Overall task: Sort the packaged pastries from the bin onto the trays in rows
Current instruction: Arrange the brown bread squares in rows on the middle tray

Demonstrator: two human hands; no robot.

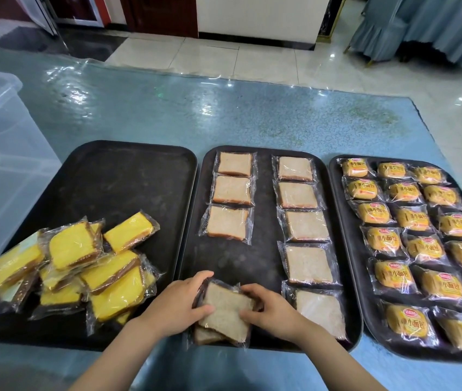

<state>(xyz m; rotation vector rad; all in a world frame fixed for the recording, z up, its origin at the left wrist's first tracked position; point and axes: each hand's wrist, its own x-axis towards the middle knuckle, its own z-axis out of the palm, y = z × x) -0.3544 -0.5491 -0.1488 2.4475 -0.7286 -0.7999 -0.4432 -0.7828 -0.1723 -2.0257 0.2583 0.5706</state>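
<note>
Pastries (226, 311) on trays (128, 176), blue table (224, 114).

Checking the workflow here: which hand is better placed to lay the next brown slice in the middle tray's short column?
Left hand: it grips the brown packets on the side nearer the three-packet column's open spot; the right hand sits toward the full column.

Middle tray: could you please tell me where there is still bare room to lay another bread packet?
On the middle tray, bare room lies below the left column's third packet, above both hands, plus the centre strip. The right tray is packed full.
</note>
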